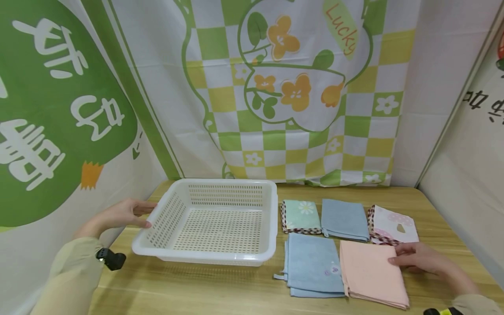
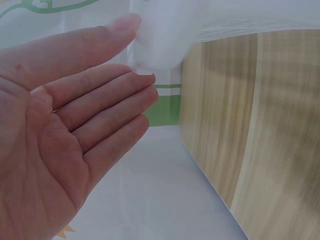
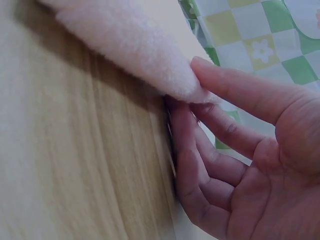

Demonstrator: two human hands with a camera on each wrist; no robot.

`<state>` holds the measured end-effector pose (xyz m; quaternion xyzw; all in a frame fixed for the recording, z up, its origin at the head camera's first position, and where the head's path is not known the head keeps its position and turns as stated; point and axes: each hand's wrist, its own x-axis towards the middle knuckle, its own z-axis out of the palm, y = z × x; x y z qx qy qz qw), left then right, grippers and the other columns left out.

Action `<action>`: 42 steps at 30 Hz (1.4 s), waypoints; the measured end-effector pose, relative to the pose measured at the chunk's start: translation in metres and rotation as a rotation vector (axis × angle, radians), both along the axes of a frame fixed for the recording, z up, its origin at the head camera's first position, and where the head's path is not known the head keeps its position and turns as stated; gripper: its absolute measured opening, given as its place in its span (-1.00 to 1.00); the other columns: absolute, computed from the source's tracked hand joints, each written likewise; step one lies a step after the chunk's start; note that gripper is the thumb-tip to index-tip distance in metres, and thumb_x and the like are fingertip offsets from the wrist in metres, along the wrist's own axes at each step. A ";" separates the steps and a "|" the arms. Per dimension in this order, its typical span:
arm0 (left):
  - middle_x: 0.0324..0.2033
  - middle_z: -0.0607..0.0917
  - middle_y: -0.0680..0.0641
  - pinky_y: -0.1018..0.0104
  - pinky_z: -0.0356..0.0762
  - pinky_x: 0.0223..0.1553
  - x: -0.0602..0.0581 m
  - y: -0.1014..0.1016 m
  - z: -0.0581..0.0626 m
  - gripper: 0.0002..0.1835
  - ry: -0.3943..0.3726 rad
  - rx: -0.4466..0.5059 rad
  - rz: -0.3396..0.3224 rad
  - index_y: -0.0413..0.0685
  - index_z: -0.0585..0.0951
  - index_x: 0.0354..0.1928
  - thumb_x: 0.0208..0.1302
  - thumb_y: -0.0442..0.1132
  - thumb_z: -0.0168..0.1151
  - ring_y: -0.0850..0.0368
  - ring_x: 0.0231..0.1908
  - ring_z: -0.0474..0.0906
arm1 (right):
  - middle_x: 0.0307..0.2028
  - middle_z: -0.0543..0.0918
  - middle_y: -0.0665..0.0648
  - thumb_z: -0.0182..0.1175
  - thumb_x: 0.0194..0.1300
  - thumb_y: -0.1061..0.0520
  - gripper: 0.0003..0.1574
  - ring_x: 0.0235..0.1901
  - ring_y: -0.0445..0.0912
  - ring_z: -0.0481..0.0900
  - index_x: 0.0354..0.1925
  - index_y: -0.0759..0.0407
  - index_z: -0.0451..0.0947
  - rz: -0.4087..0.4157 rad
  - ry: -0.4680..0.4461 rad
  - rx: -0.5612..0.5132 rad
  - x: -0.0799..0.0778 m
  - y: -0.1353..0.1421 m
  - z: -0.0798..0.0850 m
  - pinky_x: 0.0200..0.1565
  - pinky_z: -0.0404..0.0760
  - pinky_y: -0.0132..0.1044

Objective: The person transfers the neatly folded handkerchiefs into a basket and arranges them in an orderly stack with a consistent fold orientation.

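Pinching the edge of the pink cloth [image 1: 372, 273] with the right hand [image 1: 425, 261] — touching the white basket [image 1: 208, 255] with the left hand [image 1: 120, 215], straight-fingered, at the rim.

The wooden table [image 1: 189, 292] bears a basket [image 1: 220, 257] and five cloths [image 1: 345, 221].

Head view, from centre: 1 white basket [image 1: 270, 205], 7 o'clock. 5 folded cloths [image 1: 370, 280], 4–5 o'clock: 2 blue cloths [image 1: 313, 264], 1 peach cloth [image 1: 372, 271], 1 green cloth [image 1: 297, 216], 1 pink-print cloth [image 1: 393, 225]. 1 left hand [image 1: 120, 214], 8 o'clock; 1 right hand [image 1: 427, 260], 4 o'clock. 1 table [image 1: 189, 288], 6 o'clock.
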<state>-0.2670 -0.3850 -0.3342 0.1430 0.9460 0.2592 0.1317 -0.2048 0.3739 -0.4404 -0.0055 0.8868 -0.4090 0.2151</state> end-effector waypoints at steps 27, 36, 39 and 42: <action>0.14 0.52 -0.37 -0.20 0.43 0.10 0.002 -0.004 -0.003 -0.23 -0.004 0.070 -0.002 -0.37 0.35 0.28 0.11 -0.09 0.38 -0.36 0.14 0.45 | -0.05 0.59 0.30 0.21 0.29 0.02 0.04 -0.13 -0.06 0.63 0.21 0.84 -0.06 -0.072 -0.139 -0.183 0.001 -0.003 -0.004 -0.08 0.66 -0.13; 0.15 0.52 -0.36 -0.20 0.42 0.11 0.001 -0.007 -0.006 -0.24 -0.001 0.099 -0.001 -0.36 0.35 0.29 0.12 -0.09 0.37 -0.34 0.14 0.45 | -0.12 0.62 0.14 0.17 0.32 0.03 0.00 -0.15 -0.08 0.64 0.20 0.84 -0.06 -0.048 -0.159 -0.221 0.001 -0.002 -0.004 -0.08 0.66 -0.15; 0.15 0.52 -0.36 -0.18 0.43 0.11 0.002 -0.007 -0.006 -0.24 -0.001 0.107 0.000 -0.36 0.35 0.28 0.12 -0.09 0.37 -0.33 0.14 0.45 | -0.11 0.62 0.15 0.16 0.32 0.03 0.02 -0.15 -0.10 0.63 0.21 0.84 -0.09 -0.041 -0.164 -0.234 0.001 -0.001 -0.004 -0.09 0.66 -0.15; 0.15 0.52 -0.37 -0.21 0.42 0.11 0.002 -0.007 -0.006 -0.24 -0.002 0.103 0.004 -0.36 0.35 0.29 0.12 -0.08 0.37 -0.36 0.15 0.44 | -0.05 0.58 0.33 0.16 0.33 0.02 0.05 -0.13 -0.09 0.61 0.22 0.85 -0.14 -0.040 -0.167 -0.240 0.001 0.000 -0.005 -0.08 0.66 -0.14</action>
